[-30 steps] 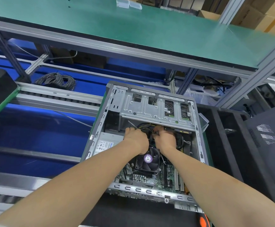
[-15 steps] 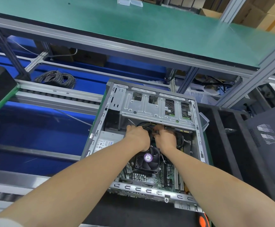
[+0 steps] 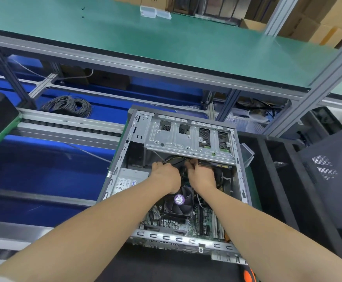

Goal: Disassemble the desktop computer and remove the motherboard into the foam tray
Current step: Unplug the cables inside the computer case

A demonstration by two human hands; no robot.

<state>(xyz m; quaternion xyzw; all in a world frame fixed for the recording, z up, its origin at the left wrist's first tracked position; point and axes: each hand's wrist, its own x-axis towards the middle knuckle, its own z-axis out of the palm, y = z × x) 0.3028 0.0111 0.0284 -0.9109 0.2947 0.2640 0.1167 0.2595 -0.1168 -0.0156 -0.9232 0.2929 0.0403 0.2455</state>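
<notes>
Just beyond the cooler fan (image 3: pixel 179 200), my left hand (image 3: pixel 166 176) and right hand (image 3: pixel 201 177) curl into the cable bundle (image 3: pixel 175 159), their grasp hidden so I cannot tell it, while the motherboard (image 3: pixel 204 220) lies around that fan inside the case (image 3: pixel 113 180), so I should pull plugs straight, never wires.

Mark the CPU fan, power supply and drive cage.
CPU fan (image 3: pixel 179 199): head view, purple hub sticker.
power supply (image 3: pixel 124 183): head view, printed label on top.
drive cage (image 3: pixel 174 139): head view, flat metal plate.
</notes>
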